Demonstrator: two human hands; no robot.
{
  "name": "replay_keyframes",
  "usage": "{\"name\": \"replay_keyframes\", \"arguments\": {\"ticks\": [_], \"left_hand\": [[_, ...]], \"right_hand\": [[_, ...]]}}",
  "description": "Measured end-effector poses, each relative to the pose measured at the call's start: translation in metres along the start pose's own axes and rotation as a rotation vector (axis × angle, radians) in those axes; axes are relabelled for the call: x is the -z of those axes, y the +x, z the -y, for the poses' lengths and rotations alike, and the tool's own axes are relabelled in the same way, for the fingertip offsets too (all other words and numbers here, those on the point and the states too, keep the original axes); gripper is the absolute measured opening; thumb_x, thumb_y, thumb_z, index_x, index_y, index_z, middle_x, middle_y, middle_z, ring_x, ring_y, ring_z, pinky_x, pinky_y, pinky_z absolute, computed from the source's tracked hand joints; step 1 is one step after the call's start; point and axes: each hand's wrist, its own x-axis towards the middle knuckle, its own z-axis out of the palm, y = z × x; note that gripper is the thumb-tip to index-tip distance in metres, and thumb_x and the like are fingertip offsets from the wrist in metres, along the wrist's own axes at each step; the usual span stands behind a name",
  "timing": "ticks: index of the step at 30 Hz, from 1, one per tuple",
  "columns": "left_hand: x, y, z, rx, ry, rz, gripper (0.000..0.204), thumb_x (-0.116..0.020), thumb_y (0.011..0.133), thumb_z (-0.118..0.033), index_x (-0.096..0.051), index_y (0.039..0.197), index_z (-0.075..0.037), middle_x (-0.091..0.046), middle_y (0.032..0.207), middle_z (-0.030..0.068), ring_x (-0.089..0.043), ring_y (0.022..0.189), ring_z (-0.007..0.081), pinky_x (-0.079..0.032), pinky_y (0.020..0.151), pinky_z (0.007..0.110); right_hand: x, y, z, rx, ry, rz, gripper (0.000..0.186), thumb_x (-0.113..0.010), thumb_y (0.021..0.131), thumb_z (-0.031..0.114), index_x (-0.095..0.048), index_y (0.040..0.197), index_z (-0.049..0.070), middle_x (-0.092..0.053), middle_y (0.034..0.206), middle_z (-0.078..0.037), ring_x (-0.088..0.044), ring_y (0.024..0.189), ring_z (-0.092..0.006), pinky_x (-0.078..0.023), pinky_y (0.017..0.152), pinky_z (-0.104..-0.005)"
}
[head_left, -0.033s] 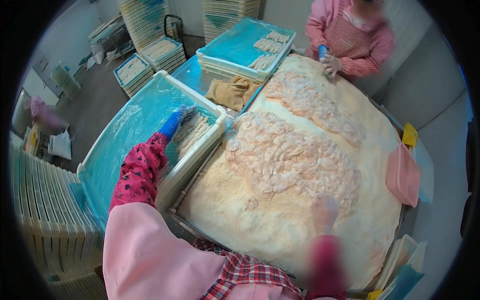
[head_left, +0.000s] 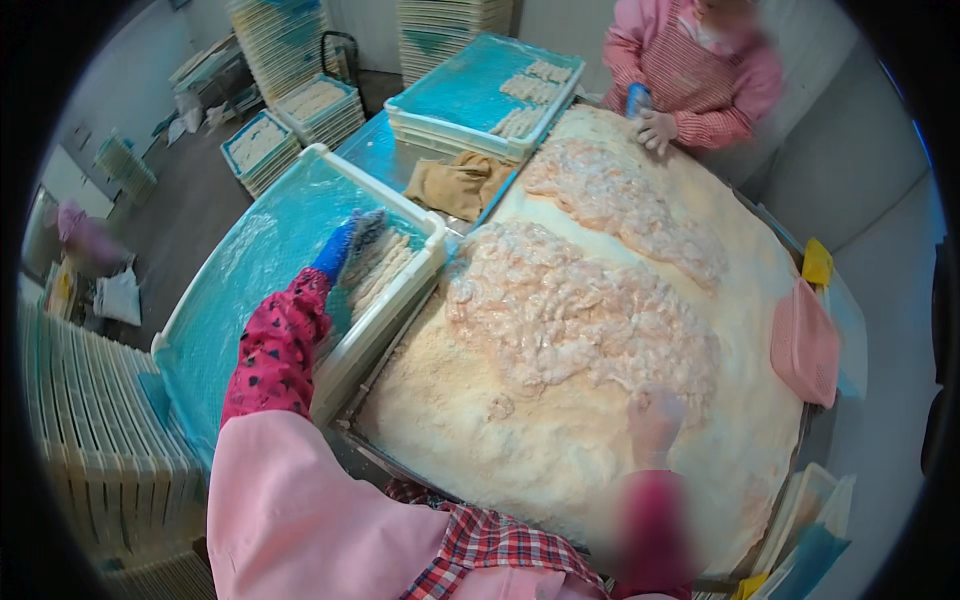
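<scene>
My left hand (head_left: 352,240), in a blue and grey glove, reaches into a white-rimmed tray (head_left: 432,240) lined with blue sheeting, over rows of pale coated strips (head_left: 380,270) at its right end. Whether its fingers grip a strip is unclear. My right hand (head_left: 652,420), in a pale translucent glove, is blurred at the lower edge of a mound of wet pinkish-white pieces (head_left: 570,310). That mound lies on a broad bed of pale powder (head_left: 470,450); a second mound (head_left: 620,205) lies farther back.
A co-worker (head_left: 690,80) stands across the table, gloved hands together. Behind my tray are a cloth (head_left: 445,190) and stacked trays (head_left: 480,90). A pink basket (head_left: 805,350) is on the right, more tray stacks (head_left: 100,430) on the left. Another person (head_left: 85,240) is blurred at far left.
</scene>
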Motion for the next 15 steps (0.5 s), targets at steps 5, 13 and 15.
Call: {"name": "replay_keyframes", "arguments": {"ticks": [5, 13, 15], "left_hand": [[-0.019, -0.011, -0.020, -0.196, 0.028, -0.058, 0.047, -0.032, 0.099, -0.032, -0.045, 0.129, 0.001, -0.049, 0.131, 0.0121, -0.048, 0.118, 0.0199, -0.033, 0.104, 0.032], [-0.218, -0.181, -0.037, -0.620, 0.556, 0.894, 0.061, -0.067, 0.078, -0.025, -0.043, 0.131, -0.006, -0.046, 0.130, 0.0163, -0.046, 0.118, 0.0331, -0.036, 0.100, 0.039], [-0.254, -0.205, 0.016, -0.574, 0.904, 0.839, 0.057, -0.067, 0.077, -0.024, -0.046, 0.127, -0.004, -0.048, 0.127, 0.0165, -0.048, 0.113, 0.0346, -0.040, 0.095, 0.042]], "right_hand": [[0.041, -0.002, 0.037, 0.208, 0.151, 0.076, 0.029, -0.070, 0.062, 0.011, -0.059, 0.089, 0.009, -0.059, 0.086, -0.008, -0.056, 0.084, -0.0287, -0.044, 0.076, -0.0382], [0.035, -0.074, 0.022, -0.228, 0.107, 0.421, 0.065, -0.072, 0.071, 0.029, -0.044, 0.122, 0.000, -0.051, 0.117, -0.020, -0.047, 0.111, -0.0332, -0.039, 0.093, -0.0417], [0.006, -0.073, 0.063, -0.181, 0.010, 0.469, 0.071, -0.069, 0.074, 0.027, -0.036, 0.130, -0.002, -0.045, 0.125, -0.023, -0.042, 0.119, -0.0347, -0.035, 0.098, -0.0410]]}}
